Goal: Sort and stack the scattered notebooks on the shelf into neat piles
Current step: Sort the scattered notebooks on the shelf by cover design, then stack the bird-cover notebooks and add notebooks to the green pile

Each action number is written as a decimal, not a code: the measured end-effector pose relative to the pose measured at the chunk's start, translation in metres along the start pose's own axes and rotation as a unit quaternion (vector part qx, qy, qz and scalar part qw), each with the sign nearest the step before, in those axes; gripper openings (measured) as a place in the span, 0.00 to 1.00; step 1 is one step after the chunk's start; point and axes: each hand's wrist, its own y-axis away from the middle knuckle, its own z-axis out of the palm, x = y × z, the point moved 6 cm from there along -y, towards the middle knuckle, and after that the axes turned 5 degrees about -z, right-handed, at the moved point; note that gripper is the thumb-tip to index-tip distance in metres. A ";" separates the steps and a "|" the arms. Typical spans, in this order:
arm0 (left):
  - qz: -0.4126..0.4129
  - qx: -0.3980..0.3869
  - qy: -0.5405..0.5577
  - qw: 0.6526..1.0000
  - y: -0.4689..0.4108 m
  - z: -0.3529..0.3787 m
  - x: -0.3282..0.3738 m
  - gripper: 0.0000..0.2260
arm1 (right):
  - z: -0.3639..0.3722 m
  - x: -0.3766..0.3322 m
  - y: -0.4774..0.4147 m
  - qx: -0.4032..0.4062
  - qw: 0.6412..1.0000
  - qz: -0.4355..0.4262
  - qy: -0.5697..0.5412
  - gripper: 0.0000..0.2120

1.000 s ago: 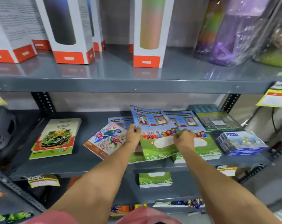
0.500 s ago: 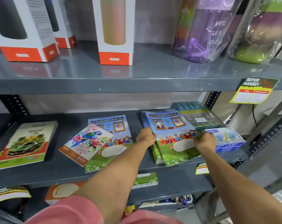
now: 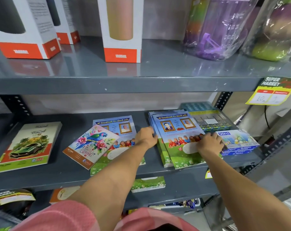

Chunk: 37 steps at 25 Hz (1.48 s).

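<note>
On the middle grey shelf (image 3: 74, 178) lies a pile of blue-and-green notebooks (image 3: 176, 132) with portraits and children on the cover. My left hand (image 3: 145, 136) presses against the pile's left edge. My right hand (image 3: 209, 143) rests on its top cover at the right side. To the left lies a single notebook of the same kind (image 3: 114, 124), partly covered by a tilted parrot "Spring" notebook (image 3: 91, 145). At the far left sits a small stack of green-car "Travel" notebooks (image 3: 29, 145).
Blue "DOMS" boxes (image 3: 238, 142) and a dark printed pack (image 3: 211, 121) sit right of the pile. Boxed bottles (image 3: 122, 29) and wrapped bottles (image 3: 214, 27) stand on the upper shelf. A yellow price tag (image 3: 273, 92) hangs there. More notebooks (image 3: 148, 184) lie on the lower shelf.
The blue-and-green notebook lifted a second ago now lies flat on the right pile. Both hands moved right with it and now square the pile's edges. The view shifted right.
</note>
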 end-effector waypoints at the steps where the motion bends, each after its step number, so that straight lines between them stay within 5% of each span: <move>1: -0.001 0.015 -0.021 1.000 0.000 -0.014 -0.012 0.12 | 0.000 -0.017 0.004 0.003 1.000 -0.024 0.012 0.21; 7: -0.046 0.094 -0.166 0.980 0.003 -0.095 -0.099 0.14 | 0.017 -0.132 0.045 -0.030 0.987 -0.159 -0.007 0.19; 11: -0.177 0.000 -0.202 0.963 0.019 -0.108 -0.190 0.29 | 0.044 -0.219 0.109 -0.073 0.970 -0.223 -0.063 0.18; 14: -0.201 -0.036 -0.156 0.966 0.025 -0.107 -0.223 0.33 | 0.074 -0.260 0.162 -0.129 0.954 -0.252 -0.101 0.18; 21: -0.170 -0.013 -0.063 0.983 0.033 -0.126 -0.252 0.20 | 0.102 -0.282 0.215 -0.121 0.962 -0.223 -0.104 0.24; 25: -0.156 0.008 0.000 0.988 0.045 -0.143 -0.267 0.11 | 0.104 -0.294 0.215 -0.149 0.955 -0.154 -0.203 0.22; 32: -0.176 0.105 0.109 0.973 0.065 -0.214 -0.302 0.10 | 0.063 -0.369 0.234 -0.088 0.918 -0.197 -0.333 0.16; 37: -0.217 0.172 0.110 0.955 0.090 -0.251 -0.367 0.11 | 0.066 -0.424 0.282 -0.121 0.889 -0.265 -0.354 0.18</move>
